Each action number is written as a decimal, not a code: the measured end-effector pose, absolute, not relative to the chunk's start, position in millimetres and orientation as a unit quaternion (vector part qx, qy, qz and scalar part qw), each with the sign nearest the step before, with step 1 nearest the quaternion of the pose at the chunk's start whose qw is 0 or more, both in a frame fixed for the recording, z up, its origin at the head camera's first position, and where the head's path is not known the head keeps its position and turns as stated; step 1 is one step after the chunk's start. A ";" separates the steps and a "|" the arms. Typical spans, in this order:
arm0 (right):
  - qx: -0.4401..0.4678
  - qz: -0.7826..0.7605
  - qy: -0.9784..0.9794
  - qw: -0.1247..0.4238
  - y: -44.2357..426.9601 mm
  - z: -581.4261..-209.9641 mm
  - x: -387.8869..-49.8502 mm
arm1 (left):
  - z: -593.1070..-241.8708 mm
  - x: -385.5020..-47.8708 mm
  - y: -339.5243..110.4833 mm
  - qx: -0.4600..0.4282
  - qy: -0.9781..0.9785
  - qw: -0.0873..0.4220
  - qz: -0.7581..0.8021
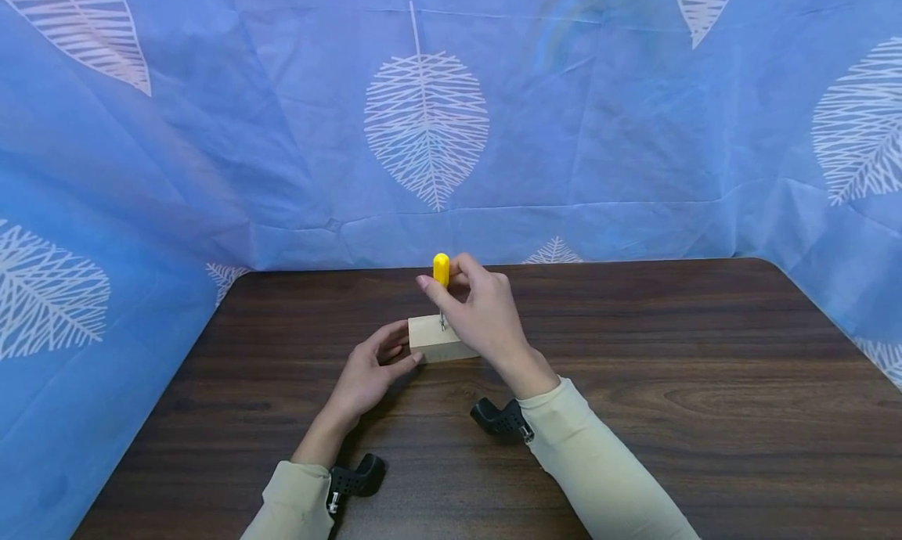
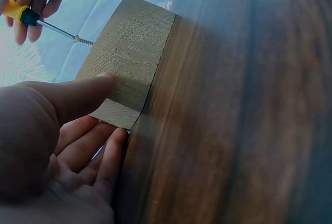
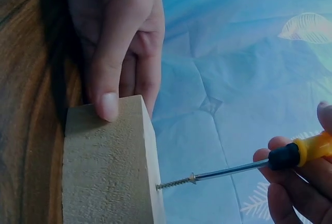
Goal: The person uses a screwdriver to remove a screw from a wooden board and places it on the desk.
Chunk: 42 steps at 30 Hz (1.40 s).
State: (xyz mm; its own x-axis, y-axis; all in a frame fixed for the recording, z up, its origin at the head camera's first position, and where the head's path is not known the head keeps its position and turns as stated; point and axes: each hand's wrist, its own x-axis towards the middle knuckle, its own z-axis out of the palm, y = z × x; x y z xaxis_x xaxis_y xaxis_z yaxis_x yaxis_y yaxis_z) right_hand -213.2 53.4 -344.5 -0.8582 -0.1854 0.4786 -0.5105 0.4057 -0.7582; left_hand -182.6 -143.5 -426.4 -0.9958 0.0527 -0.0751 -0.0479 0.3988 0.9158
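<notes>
A pale wooden block [image 1: 431,344] rests on the table, gripped at its left end by my left hand [image 1: 366,374]. The left thumb [image 2: 85,93] presses the near side while the fingers reach round the end and far side. My right hand [image 1: 488,315] holds a screwdriver [image 1: 441,269] upright by its yellow handle, between thumb and fingers. In the right wrist view, the steel shaft [image 3: 231,170] meets the head of a threaded screw [image 3: 176,183]. The screw's point is in the block's top face, with most of its thread showing.
The dark wood-grain table [image 1: 705,368] spreads around the block. Blue cloth [image 1: 296,133] with white leaf prints hangs behind it and at both sides. A black camera mount [image 1: 358,476] sits at the left wrist, another mount [image 1: 502,418] at the right.
</notes>
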 end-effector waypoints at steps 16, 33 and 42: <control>0.246 0.482 -0.815 0.209 53.3 -343.6 -214.9 | -425.0 -183.7 -144.4 0.016 0.833 0.047 0.551; 0.198 0.528 -0.809 0.167 54.8 -343.2 -212.8 | -427.6 -183.5 -143.4 0.009 0.831 0.045 0.555; 0.224 0.528 -0.804 0.159 56.2 -342.7 -212.6 | -427.7 -182.6 -144.2 0.009 0.834 0.045 0.550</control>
State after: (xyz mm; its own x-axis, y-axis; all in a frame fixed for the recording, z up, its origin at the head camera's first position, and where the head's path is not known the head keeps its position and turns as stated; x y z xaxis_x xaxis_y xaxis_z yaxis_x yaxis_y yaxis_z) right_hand -212.6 56.2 -342.7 -0.8498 -0.1921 0.4909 -0.5268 0.3433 -0.7776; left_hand -182.6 -144.2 -427.7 -0.9958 0.0650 -0.0644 -0.0337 0.3940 0.9185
